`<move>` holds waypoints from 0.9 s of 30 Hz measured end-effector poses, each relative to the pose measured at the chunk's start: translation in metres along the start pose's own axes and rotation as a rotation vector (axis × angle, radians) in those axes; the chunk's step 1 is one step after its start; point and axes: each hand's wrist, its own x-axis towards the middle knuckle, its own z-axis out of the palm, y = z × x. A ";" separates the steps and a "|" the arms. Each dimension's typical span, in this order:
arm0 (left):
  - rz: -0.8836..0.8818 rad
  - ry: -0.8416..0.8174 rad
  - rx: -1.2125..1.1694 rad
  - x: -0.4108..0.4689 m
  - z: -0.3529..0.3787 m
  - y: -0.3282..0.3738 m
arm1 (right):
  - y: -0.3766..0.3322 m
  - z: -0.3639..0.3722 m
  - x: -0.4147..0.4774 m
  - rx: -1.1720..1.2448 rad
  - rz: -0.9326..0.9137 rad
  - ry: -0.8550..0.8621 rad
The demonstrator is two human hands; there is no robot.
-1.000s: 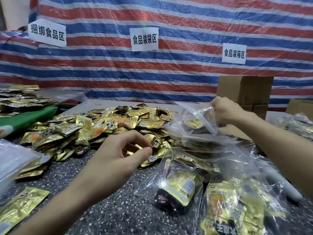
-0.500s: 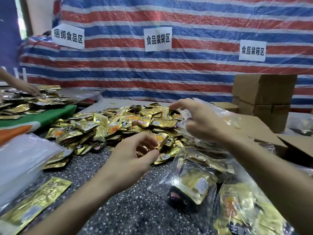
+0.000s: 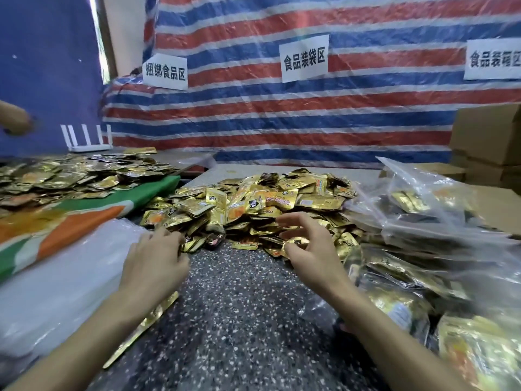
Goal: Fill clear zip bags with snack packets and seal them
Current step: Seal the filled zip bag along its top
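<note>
Right hand (image 3: 307, 249) hovers spread-fingered, gripping nothing, over the snack packets (image 3: 267, 201) heaped on the tabletop (image 3: 239, 306); left hand (image 3: 153, 261) touches the heap's edge, grasp unclear; best gather a few flat, clear of the filled zip bags (image 3: 423, 210) alongside

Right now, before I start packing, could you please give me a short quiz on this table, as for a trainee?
1. True or false: the right hand is closed in a fist.
2. On which side of the loose packet pile do the filled zip bags lie? A left, B right, C behind.
3. Fill in: ___ paper signs hang on the striped tarp.
Key: 1 false; 2 B; 3 three.
</note>
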 end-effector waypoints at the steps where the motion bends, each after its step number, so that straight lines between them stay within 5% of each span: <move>1: -0.058 -0.018 0.087 0.004 0.002 -0.011 | 0.001 0.000 -0.002 0.024 -0.002 0.016; 6: -0.265 -0.158 0.227 0.011 0.015 -0.044 | 0.006 0.000 -0.009 0.073 -0.040 0.078; 11: -0.296 -0.005 0.215 0.015 0.019 -0.053 | 0.008 0.001 -0.011 0.085 -0.040 0.082; 19: -0.114 0.344 -0.090 0.015 0.001 -0.016 | 0.008 -0.003 -0.010 0.173 0.005 0.099; 27: 0.293 0.514 -0.627 0.003 -0.038 0.079 | 0.007 -0.012 -0.008 0.456 0.113 0.027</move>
